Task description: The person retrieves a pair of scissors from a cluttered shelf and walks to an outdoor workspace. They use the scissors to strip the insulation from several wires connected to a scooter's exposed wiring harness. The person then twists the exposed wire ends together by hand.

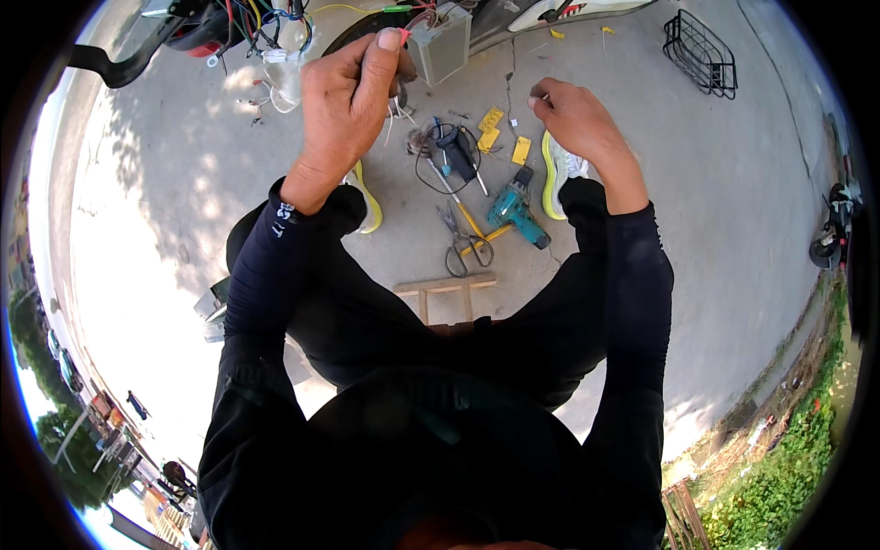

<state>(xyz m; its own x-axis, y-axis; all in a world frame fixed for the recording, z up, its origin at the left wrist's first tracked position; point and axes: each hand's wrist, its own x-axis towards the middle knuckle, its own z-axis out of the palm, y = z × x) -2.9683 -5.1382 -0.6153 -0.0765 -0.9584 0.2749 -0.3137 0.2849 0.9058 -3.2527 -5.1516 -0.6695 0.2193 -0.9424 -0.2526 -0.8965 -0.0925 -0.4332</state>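
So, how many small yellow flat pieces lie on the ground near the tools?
3: two yellow pieces lie together above the tools, one right of them. Tinier yellow scraps lie farther off; others may be hidden.

I can't tell what my left hand [344, 92] pinches; the scooter [211, 23] at top is cut off.

Harsh sunlight, dappled shade, blown-out left side, fisheye-bent edges
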